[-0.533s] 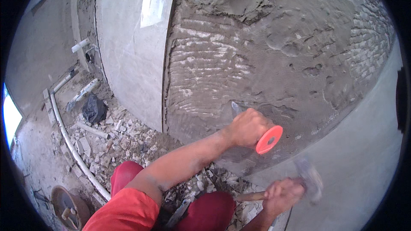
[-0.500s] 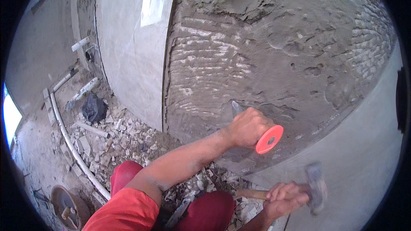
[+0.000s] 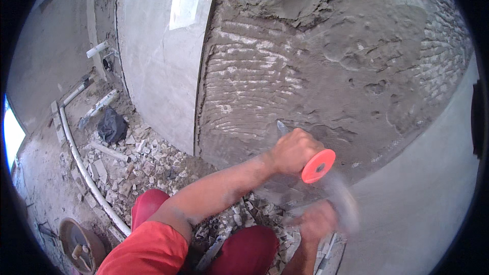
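Note:
A chisel [image 3: 319, 166] with a round orange hand guard is in my left hand [image 3: 294, 152], whose fingers wrap round its shaft. Its metal tip points up and left, up against the rough mortar-covered wall [image 3: 331, 97]. Below and right of the guard, my right hand [image 3: 317, 220] is closed on a hammer [image 3: 345, 203]. Motion smears the hammer's head, which is close under the guard; whether they touch I cannot tell. Ridged adhesive marks [image 3: 249, 81] cover the wall above my left hand.
Smooth grey panels border the rough patch on the left [image 3: 158, 61] and lower right [image 3: 407, 203]. Rubble [image 3: 137, 168] covers the floor beside my knees. A white pipe [image 3: 84, 165], a black plastic bag [image 3: 112, 126] and a bucket [image 3: 66, 234] with a tool inside are at left.
My right hand and the hammer have moved left and up, toward the chisel's orange guard. My left hand stays nearly in place, still holding the chisel.

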